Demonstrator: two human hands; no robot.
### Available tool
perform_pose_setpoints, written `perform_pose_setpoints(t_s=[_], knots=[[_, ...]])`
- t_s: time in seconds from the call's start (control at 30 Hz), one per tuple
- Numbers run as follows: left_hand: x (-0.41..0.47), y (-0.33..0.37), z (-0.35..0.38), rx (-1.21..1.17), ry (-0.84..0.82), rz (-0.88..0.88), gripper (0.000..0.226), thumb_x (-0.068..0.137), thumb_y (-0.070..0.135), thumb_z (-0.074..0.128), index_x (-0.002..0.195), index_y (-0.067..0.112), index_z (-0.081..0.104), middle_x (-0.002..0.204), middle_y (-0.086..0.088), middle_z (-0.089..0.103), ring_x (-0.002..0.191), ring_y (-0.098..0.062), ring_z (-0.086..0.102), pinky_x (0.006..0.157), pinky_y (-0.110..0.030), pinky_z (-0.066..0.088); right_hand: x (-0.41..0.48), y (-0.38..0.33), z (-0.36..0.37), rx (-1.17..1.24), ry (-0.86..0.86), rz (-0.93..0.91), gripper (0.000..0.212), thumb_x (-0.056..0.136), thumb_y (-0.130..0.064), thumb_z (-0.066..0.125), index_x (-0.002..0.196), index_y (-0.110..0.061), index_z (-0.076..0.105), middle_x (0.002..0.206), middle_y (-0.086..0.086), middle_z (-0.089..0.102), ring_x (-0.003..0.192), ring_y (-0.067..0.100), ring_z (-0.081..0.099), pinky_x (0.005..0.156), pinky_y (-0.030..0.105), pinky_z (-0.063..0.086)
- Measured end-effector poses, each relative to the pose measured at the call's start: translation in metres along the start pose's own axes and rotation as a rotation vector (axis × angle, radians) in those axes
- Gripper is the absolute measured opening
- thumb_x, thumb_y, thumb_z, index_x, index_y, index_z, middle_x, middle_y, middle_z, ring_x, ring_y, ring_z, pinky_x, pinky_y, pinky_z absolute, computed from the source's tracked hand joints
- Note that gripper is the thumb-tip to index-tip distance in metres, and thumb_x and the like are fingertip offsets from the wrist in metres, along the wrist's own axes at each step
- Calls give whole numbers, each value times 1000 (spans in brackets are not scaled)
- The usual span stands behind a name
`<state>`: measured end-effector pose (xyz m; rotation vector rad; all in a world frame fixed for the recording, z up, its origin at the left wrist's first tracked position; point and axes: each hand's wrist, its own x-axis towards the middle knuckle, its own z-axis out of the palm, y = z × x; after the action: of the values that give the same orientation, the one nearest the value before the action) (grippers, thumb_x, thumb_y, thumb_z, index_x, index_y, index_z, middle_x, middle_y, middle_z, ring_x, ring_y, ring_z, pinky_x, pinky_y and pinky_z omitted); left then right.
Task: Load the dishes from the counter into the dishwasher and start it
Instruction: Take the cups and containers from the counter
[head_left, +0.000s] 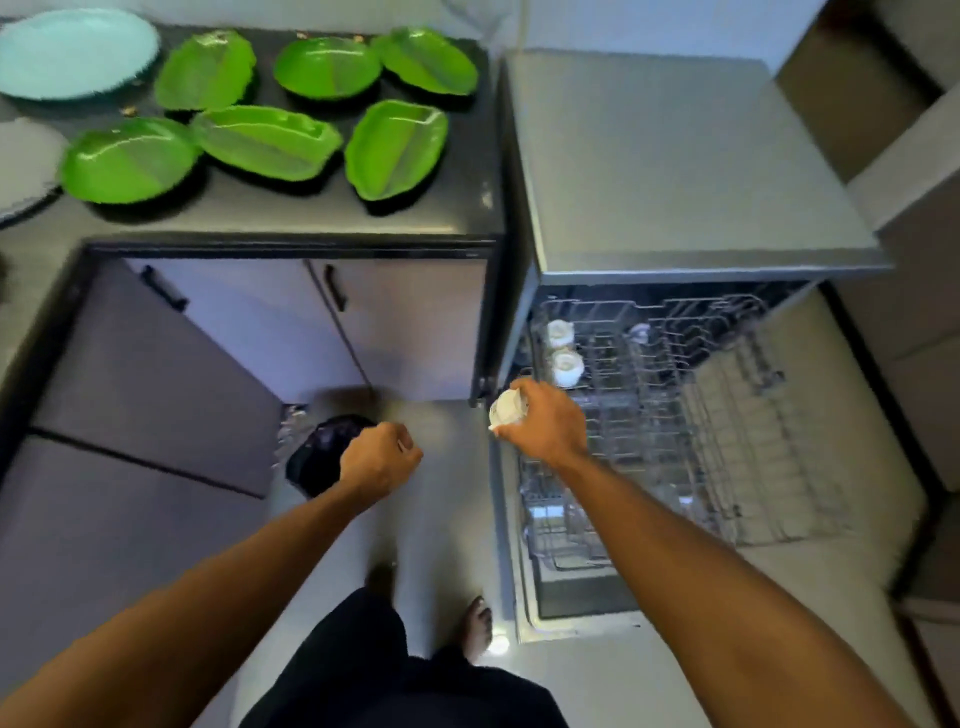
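My right hand (550, 423) grips a small white cup (508, 409) at the left edge of the open dishwasher's pulled-out wire rack (675, 415). Two white cups (565, 351) sit upside down in the rack's far left corner. My left hand (379, 457) hangs over the floor with its fingers curled into a fist; something small and pale may show at the knuckles, too small to tell. Several green leaf-shaped plates (265, 140) lie on the dark counter (311, 218). A light blue plate (72, 52) sits at the counter's far left.
The dishwasher's grey top (675, 156) stands right of the counter. A black-lined bin (322, 457) sits on the floor under my left hand. Cabinet doors (234, 322) with black handles run below the counter. A white plate edge (21, 166) shows at far left. My feet are on the floor.
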<state>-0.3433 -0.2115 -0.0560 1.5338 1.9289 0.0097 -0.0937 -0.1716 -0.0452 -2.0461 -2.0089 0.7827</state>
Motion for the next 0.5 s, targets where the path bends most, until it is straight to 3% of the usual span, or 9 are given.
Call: perform_pose_setpoints(t_s=[0.1,0.2,0.3,0.4,0.5], knots=[[10,49,28,-12,-111,70,12,80,37,60,72,28,60,84,0,69,85,-28,66,67,-26,43,-4,48,-11,58,68,122,67,67,-48,85,125,-30,58,120,1,65,111,28,60,83,37,50],[21,94,45,-7,-203,138,9,85,24,58,76,24,59,84,-4,65,78,-27,60,65,-25,40,-2,82,-16,99,110,250,72,64,-50,88,126,-32,56,120,3,64,110,30,59,84,41,53],[50,130,63,-74,-234,199,4,89,18,63,92,20,63,88,0,64,83,-23,61,70,-22,40,8,113,-17,117,154,383,74,64,-46,89,128,-34,53,123,3,61,114,29,54,86,42,53],[84,154,77,-148,-233,175,29,91,20,65,120,13,61,102,-5,67,97,-25,64,77,-24,41,23,135,-15,136,166,466,74,64,-40,91,128,-34,53,125,2,58,114,27,52,83,36,50],[121,174,87,-225,-296,76,37,92,29,67,125,17,56,94,0,61,91,-19,60,75,-27,42,42,149,-11,128,151,516,74,66,-33,91,129,-34,53,128,3,55,116,25,49,74,30,38]])
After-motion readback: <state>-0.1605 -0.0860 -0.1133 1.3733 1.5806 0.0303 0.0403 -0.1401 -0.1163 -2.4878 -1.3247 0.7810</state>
